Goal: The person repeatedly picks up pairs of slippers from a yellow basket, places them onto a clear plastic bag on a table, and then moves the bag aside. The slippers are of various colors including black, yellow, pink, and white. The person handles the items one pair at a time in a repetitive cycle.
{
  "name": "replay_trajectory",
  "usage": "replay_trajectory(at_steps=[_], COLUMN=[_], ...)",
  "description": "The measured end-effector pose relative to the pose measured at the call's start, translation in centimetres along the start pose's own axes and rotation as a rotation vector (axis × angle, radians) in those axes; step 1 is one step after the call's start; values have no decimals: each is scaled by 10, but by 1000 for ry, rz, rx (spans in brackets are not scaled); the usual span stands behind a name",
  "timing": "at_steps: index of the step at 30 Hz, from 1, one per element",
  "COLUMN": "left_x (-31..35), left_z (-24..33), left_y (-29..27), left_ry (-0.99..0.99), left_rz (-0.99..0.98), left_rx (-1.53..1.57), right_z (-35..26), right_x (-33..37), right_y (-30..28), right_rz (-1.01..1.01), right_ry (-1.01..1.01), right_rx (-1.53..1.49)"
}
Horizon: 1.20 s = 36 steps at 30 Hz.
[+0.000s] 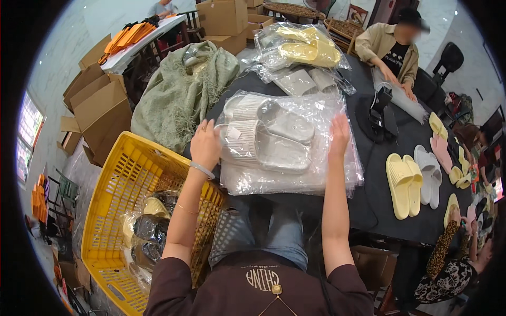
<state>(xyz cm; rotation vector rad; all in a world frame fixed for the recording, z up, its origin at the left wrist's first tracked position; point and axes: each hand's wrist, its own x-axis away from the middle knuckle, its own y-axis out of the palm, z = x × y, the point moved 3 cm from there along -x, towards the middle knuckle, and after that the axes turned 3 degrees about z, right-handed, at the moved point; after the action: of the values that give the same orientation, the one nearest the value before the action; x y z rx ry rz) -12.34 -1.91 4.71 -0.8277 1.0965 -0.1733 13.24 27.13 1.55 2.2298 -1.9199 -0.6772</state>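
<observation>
A pair of light grey slippers (282, 152) lies side by side on a stack of clear plastic bags (284, 184), with a small white tag on the nearer one. Clear film wraps around the pair. My left hand (205, 143), a bracelet on its wrist, has its fingers curled at the toe end, closed on the edge of the plastic bag; the thumb side is partly hidden. On the heel side, my right hand (339, 136) rests along the bag's right edge with its fingers stretched out and together, apart from the slippers.
A yellow crate (124, 142) with bagged slippers stands at my left, beside a green woven sack (176, 89). Bagged yellow slippers (311, 50) lie beyond. Loose yellow slippers (405, 184) and a black device (380, 113) are right. A co-worker (395, 52) handles plastic film.
</observation>
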Motion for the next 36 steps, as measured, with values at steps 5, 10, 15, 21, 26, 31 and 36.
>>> replay_trajectory(at_steps=[5,10,15,21,26,31,36], left_x=[-14,-9,-2,0,9,8,6], left_z=[-25,-41,-57,-52,-67,-61,-57], left_y=[-9,3,17,4,10,4,-7], left_ry=[-392,-438,-514,-766,-733,-717,-616], left_rz=[-545,-561,-638,-881,-943,-987,-1139], left_rx=[-83,7,278,741,863,990,994], right_z=[-63,-76,-63,-55,-81,-92,-94], right_x=[-11,6,56,67,72,66,61], right_y=[-12,-4,13,13,24,14,0], right_rz=[-121,-523,-776,-685,-585,-469,-358], right_ry=[-235,402,340,339,229,178,150], right_rx=[655,369,467,533,438,450,506])
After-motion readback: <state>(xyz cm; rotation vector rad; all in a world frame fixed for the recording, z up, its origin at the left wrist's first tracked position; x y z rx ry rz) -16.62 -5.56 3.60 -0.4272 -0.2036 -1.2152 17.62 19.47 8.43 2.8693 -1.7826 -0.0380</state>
